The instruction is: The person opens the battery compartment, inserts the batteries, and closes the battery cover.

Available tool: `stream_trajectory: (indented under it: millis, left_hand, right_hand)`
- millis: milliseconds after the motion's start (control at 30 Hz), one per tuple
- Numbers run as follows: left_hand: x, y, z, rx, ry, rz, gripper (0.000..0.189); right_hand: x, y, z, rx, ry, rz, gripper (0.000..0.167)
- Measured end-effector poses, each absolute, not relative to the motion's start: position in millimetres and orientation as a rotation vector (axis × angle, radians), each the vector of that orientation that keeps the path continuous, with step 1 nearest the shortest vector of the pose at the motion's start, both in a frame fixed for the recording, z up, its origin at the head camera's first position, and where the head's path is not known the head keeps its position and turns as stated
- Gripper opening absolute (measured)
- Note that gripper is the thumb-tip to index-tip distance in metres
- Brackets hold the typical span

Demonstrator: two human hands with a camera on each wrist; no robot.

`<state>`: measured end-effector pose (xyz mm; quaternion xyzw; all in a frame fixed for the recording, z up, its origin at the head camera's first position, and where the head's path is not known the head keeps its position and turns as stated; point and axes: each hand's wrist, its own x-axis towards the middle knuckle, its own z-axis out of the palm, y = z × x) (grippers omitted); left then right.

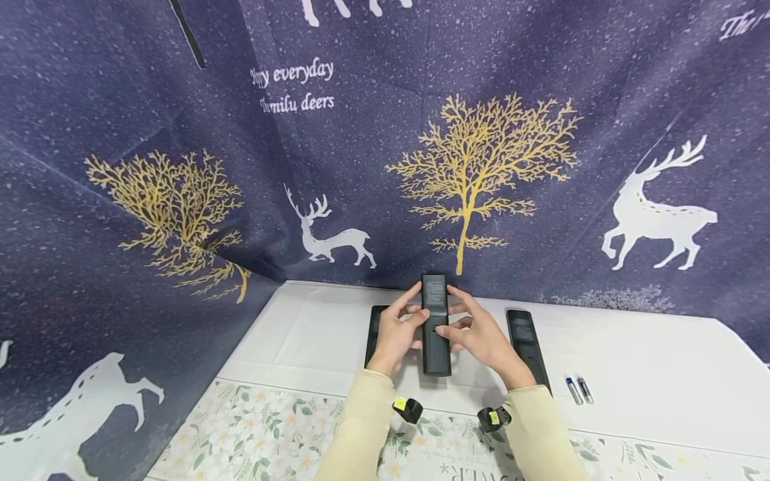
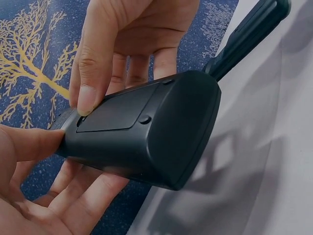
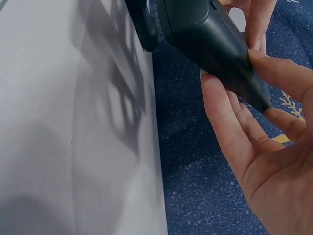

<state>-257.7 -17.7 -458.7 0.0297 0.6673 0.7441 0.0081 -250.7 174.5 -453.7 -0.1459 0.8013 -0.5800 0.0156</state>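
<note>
A black remote control (image 1: pixel 436 347) is held up between both hands, its back with the battery cover (image 2: pixel 120 110) facing up. Along its left side my left hand (image 1: pixel 394 334) grips it, thumb near the middle and fingers around the edge. On the opposite side my right hand (image 1: pixel 481 337) holds it too, and in the left wrist view the right thumb (image 2: pixel 89 95) presses at the cover's latch notch. The cover sits in place. In the right wrist view the right fingers (image 3: pixel 220 103) support the remote's side and underside.
A second black remote (image 1: pixel 374 327) lies beside the left hand, partly hidden by it. Another remote (image 1: pixel 528 344) lies by the right forearm. Two batteries (image 1: pixel 579 390) rest further right on the white tabletop (image 1: pixel 650 374). A dark patterned cloth (image 1: pixel 361 167) hangs behind.
</note>
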Motion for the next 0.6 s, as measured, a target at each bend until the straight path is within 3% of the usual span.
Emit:
stream_trajectory:
  millis: [600]
  left_hand:
    - [-258.0, -12.3, -464.1, 0.090, 2.109, 2.309, 0.052]
  right_hand:
    - [-249.9, 177.9, -450.8, -0.426, 2.486, -1.800, 0.081]
